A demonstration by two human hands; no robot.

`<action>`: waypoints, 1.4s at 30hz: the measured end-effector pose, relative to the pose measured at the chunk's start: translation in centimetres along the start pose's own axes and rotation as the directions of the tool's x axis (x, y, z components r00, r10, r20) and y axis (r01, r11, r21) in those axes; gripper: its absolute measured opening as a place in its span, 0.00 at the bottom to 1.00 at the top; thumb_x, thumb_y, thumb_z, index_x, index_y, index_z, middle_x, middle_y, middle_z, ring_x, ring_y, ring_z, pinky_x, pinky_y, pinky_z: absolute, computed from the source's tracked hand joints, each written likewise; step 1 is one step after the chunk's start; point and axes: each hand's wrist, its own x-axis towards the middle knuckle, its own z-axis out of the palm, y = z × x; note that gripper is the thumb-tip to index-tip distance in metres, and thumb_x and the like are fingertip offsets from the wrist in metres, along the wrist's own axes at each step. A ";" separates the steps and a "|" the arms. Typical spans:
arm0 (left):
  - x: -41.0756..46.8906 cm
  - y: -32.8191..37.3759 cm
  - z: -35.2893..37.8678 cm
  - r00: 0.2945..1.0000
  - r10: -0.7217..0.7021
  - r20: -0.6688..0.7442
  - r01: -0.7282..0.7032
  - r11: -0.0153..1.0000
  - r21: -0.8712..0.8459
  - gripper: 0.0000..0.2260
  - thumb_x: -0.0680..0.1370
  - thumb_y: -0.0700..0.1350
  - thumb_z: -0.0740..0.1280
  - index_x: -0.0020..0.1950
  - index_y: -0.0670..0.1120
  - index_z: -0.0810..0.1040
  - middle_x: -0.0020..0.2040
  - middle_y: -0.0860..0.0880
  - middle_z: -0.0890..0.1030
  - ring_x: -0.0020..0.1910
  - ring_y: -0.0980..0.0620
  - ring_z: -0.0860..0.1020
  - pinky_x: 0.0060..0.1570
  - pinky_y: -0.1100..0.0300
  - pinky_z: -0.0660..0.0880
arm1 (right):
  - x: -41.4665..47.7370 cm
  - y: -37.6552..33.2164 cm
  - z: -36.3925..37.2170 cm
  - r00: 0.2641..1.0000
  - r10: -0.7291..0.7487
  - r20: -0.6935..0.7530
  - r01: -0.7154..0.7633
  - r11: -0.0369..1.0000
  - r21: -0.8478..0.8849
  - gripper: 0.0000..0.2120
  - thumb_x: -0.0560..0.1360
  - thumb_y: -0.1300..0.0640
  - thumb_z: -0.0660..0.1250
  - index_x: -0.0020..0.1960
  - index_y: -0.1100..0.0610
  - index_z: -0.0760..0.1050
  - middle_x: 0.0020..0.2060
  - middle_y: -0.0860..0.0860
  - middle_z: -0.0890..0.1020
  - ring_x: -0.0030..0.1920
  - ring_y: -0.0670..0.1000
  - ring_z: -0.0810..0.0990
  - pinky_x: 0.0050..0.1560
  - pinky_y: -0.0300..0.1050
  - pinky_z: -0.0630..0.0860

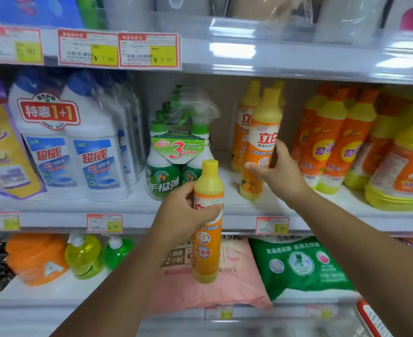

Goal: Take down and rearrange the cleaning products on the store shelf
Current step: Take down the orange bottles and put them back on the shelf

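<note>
Left hand: left hand [188, 210] clamped round the held bottle [208, 251], fingers wrapped over the top of its label.
Held bottle: orange body, yellow cap on, upright, off the shelf. It sits out in front of the middle shelf [139, 206] edge, and its base hangs below the grip, over the pink bag [239, 283].
Right hand: right hand [279, 172] up & right of the left grip, closed round the second bottle [262, 132] at mid-body. Thumb on its right side, fingers round the left.
Second bottle: same kind, cap on, leaning a bit, base down at the middle shelf; can't tell if it sits flat.
Behind rt grip: more bottles of that kind [243, 122], upright on the shelf.
Right of rt grip: row of orange bottles [334, 142] w/ yellow shoulders, then a big yellow jug [400, 171].
Left of L grip: green spray bottles [174, 171] in a wrapped pack, just behind the held bottle. Further left, white bottles [79, 147] w/ blue caps, twin-packed in film.
Below both grips: lower shelf w/ pink bag, green bag [300, 263], pump bottles [85, 256] showing yellow-green & green liquid, orange jug [35, 259].
Contents: orange bottles opaque, fill level not visible.
Shelf edge: price tags [104, 223], left of the held bottle.
</note>
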 end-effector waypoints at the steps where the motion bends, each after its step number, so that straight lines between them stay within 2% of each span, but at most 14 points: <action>1: 0.0 -0.2 0.0 1.000 -0.003 0.006 0.003 1.000 0.004 0.14 0.70 0.46 0.78 0.53 0.54 0.80 0.45 0.59 0.85 0.44 0.60 0.83 0.48 0.56 0.81 | -0.2 0.5 0.3 1.000 0.003 0.017 -0.003 1.000 0.010 0.37 0.72 0.59 0.76 0.74 0.51 0.61 0.62 0.47 0.76 0.59 0.48 0.78 0.56 0.40 0.75; 3: 0.0 -0.6 0.1 1.000 -0.007 0.017 0.007 1.000 0.005 0.14 0.70 0.46 0.78 0.53 0.54 0.80 0.45 0.58 0.85 0.45 0.58 0.84 0.51 0.51 0.81 | -0.5 1.2 0.9 1.000 -0.011 0.019 0.011 1.000 0.011 0.40 0.71 0.62 0.76 0.75 0.50 0.59 0.63 0.47 0.75 0.59 0.47 0.77 0.57 0.41 0.76; 5: 0.1 -0.8 0.1 1.000 -0.011 0.020 0.011 1.000 -0.005 0.15 0.70 0.47 0.78 0.54 0.55 0.79 0.46 0.58 0.85 0.46 0.58 0.84 0.52 0.49 0.81 | -0.2 1.5 1.3 1.000 -0.021 -0.009 0.021 1.000 0.014 0.40 0.71 0.62 0.77 0.75 0.50 0.59 0.64 0.49 0.75 0.60 0.49 0.77 0.59 0.46 0.77; 9: 0.2 -1.1 0.1 1.000 -0.015 0.022 0.016 1.000 -0.012 0.15 0.70 0.48 0.78 0.54 0.56 0.79 0.47 0.58 0.85 0.46 0.58 0.84 0.52 0.49 0.81 | 0.9 1.5 1.8 0.999 0.044 -0.007 -0.044 0.999 0.007 0.37 0.72 0.58 0.76 0.74 0.51 0.61 0.65 0.50 0.76 0.59 0.50 0.77 0.61 0.48 0.75; 15: 0.5 -1.3 0.1 0.999 -0.026 0.021 0.027 0.999 -0.036 0.16 0.70 0.49 0.77 0.55 0.56 0.78 0.47 0.59 0.85 0.47 0.59 0.83 0.52 0.50 0.82 | 3.0 2.3 3.0 0.986 0.132 -0.097 -0.138 0.989 -0.058 0.34 0.73 0.53 0.76 0.73 0.55 0.63 0.67 0.53 0.76 0.64 0.57 0.77 0.66 0.56 0.74; 22: 0.7 -1.7 0.0 0.999 -0.020 0.033 0.022 0.999 -0.045 0.17 0.68 0.52 0.77 0.55 0.57 0.78 0.48 0.58 0.85 0.47 0.58 0.84 0.52 0.49 0.81 | 4.2 2.8 3.7 0.980 0.150 -0.130 -0.157 0.986 -0.048 0.32 0.74 0.52 0.75 0.71 0.55 0.63 0.67 0.53 0.76 0.64 0.57 0.77 0.66 0.56 0.74; 28: 0.8 -1.7 0.0 0.999 -0.023 0.046 0.024 0.999 -0.023 0.16 0.70 0.50 0.77 0.55 0.57 0.77 0.47 0.58 0.85 0.47 0.58 0.83 0.51 0.52 0.82 | 4.7 2.8 4.2 0.975 0.160 -0.152 -0.169 0.985 -0.046 0.31 0.74 0.52 0.75 0.70 0.56 0.64 0.66 0.54 0.77 0.63 0.58 0.78 0.62 0.52 0.73; 32: 1.1 -1.2 -0.2 0.996 -0.045 0.078 0.047 0.999 -0.019 0.17 0.70 0.50 0.77 0.56 0.56 0.78 0.48 0.57 0.85 0.46 0.57 0.84 0.50 0.54 0.82 | 3.6 1.9 3.3 0.956 0.259 -0.136 -0.250 0.965 0.076 0.34 0.74 0.50 0.74 0.73 0.58 0.61 0.67 0.54 0.76 0.65 0.56 0.77 0.62 0.49 0.72; 35: 1.2 -0.5 -0.6 0.994 -0.045 0.096 0.046 0.999 -0.001 0.18 0.69 0.49 0.78 0.56 0.53 0.79 0.49 0.55 0.85 0.45 0.59 0.84 0.46 0.61 0.80 | 0.3 1.2 1.9 0.980 0.129 -0.149 -0.124 0.991 0.039 0.28 0.77 0.51 0.70 0.72 0.55 0.64 0.60 0.52 0.80 0.60 0.53 0.79 0.61 0.47 0.75; 38: 0.8 0.2 -1.1 0.995 -0.054 0.089 0.053 0.999 0.008 0.17 0.68 0.49 0.79 0.55 0.53 0.80 0.48 0.56 0.85 0.45 0.59 0.83 0.47 0.61 0.78 | -4.4 1.5 0.7 0.997 0.014 -0.078 -0.007 0.996 0.088 0.14 0.79 0.58 0.67 0.62 0.47 0.70 0.50 0.52 0.82 0.52 0.54 0.82 0.56 0.55 0.79; 40: 0.4 0.7 -1.3 0.997 -0.037 0.066 0.036 0.999 0.010 0.16 0.68 0.47 0.79 0.53 0.53 0.81 0.47 0.56 0.85 0.45 0.59 0.83 0.49 0.59 0.79 | -7.2 1.7 0.3 0.996 0.004 0.089 -0.015 0.992 0.129 0.16 0.78 0.60 0.66 0.61 0.44 0.70 0.52 0.53 0.82 0.51 0.54 0.83 0.51 0.52 0.80; 42: 0.1 1.5 -1.3 0.999 -0.013 0.042 0.013 1.000 0.006 0.15 0.68 0.46 0.79 0.52 0.54 0.81 0.46 0.57 0.85 0.45 0.60 0.83 0.48 0.60 0.78 | -9.2 1.7 0.4 0.942 0.053 0.331 -0.073 0.996 0.050 0.25 0.75 0.55 0.72 0.67 0.42 0.67 0.59 0.49 0.78 0.56 0.50 0.80 0.52 0.43 0.78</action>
